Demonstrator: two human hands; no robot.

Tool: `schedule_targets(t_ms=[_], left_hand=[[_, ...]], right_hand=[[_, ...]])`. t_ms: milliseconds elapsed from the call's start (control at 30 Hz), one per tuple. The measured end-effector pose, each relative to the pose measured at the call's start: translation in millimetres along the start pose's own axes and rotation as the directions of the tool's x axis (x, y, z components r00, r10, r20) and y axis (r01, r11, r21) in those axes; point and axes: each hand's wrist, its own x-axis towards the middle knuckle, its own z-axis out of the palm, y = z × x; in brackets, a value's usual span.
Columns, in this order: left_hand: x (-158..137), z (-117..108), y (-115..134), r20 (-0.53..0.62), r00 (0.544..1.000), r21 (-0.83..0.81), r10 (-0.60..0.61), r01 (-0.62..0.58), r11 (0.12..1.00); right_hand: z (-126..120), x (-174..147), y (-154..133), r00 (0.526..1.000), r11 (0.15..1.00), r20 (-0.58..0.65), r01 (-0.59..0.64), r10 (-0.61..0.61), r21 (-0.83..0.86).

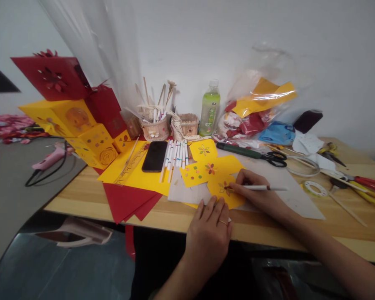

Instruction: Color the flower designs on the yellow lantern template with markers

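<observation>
My right hand (256,191) grips a white marker (265,188), its tip at a dark flower figure on the yellow paper cutout (231,200). My left hand (211,225) lies flat on the lower edge of that cutout, fingers stretched out, a ring on one finger. Other panels of the yellow paper carry a red-and-green flower (210,168), coloured dots (196,176) and a pointed-petal flower (203,150). White paper (287,187) lies underneath. Several white markers (176,154) rest in a row beyond the cutout, beside a black phone (154,156).
Stacked red (54,79) and yellow boxes (59,118) stand at the left, near a pink glue gun (50,158). Behind are a basket of sticks (155,129), a green drink bottle (209,108) and a plastic bag (253,112). Scissors (273,158), tape (314,188) and pliers (371,185) lie right.
</observation>
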Motion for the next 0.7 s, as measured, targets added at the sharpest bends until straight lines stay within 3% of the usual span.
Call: schedule_targets(t_ms=[700], left_hand=[[-0.2,-0.4,-0.4,0.014,1.0,0.003,0.003,-0.003,1.0]], right_hand=[[0.4,-0.5,2.5,1.0,0.997,0.021,-0.01,0.008,0.08]])
